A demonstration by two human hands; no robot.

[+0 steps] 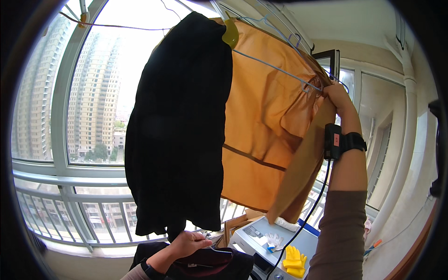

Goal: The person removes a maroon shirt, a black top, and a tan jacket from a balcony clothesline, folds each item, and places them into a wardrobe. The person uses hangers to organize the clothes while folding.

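My left hand (187, 246), low in front of me, grips the upper part of a light wire hanger (221, 250). From that hanger hangs a black garment (241, 262) with a dark red inside at the neck. Raised at the right, my right hand (336, 95) pinches the edge of a tan coat-like garment (309, 150) beside the end of a blue wire hanger (271, 65). The garment's shiny orange lining (255, 115) faces me. A long black garment (178, 122) hangs to its left and covers part of it.
Windows (94, 98) and a railing (105, 206) line the left. Below the orange lining stands a washing machine (248, 241) bearing yellow rubber gloves (294, 261) and a white glove (274, 241). A black cable (308, 220) runs from my right wrist device (332, 141). A white pipe (407, 133) rises at right.
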